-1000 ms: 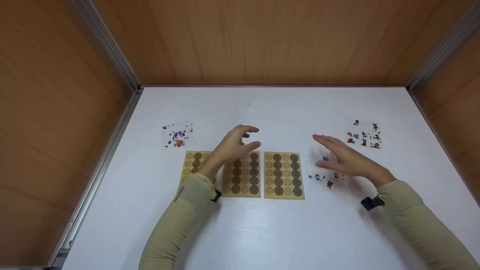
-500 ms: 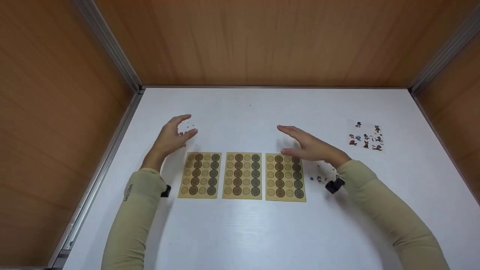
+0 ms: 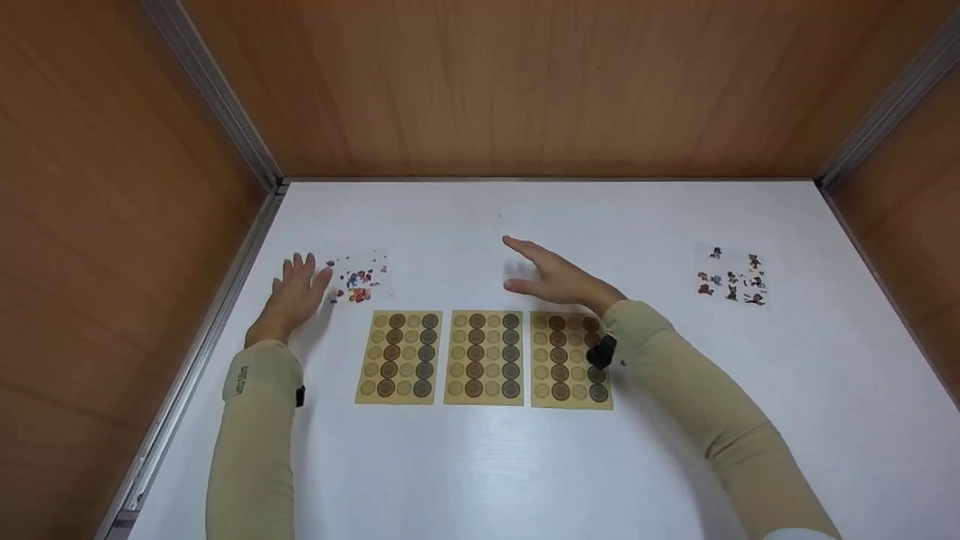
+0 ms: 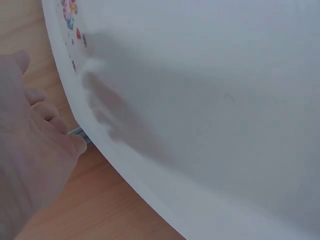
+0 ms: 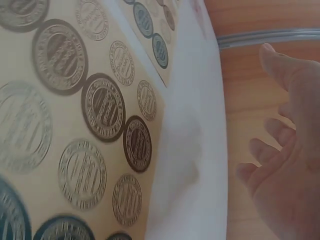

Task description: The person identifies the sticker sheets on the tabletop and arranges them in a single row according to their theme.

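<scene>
My left hand (image 3: 292, 297), fingers extended and holding nothing, is just left of a clear sticker sheet (image 3: 358, 279) printed with small colourful figures. Its shadow falls on the white table in the left wrist view. My right hand (image 3: 551, 274) hovers with nothing in its grasp, thumb apart from the straight fingers, beyond the tan sheets. Three tan sheets of round seal stickers lie in a row: a left sheet (image 3: 398, 358), a middle sheet (image 3: 484, 358) and a right sheet (image 3: 559, 364). The right forearm partly covers the right one, whose brown and green seals show large in the right wrist view.
Another clear sticker sheet (image 3: 732, 277) with small figures lies at the far right of the white table (image 3: 465, 472). Wooden panels (image 3: 525, 90) enclose the back and both sides, joined by metal corner rails (image 3: 225, 97). The right forearm hides the area beside the right tan sheet.
My left hand has moved left from over the tan sheets, passing the left clear sheet to its outer side. My right hand has moved left from the clear stickers beside the tan sheets.
</scene>
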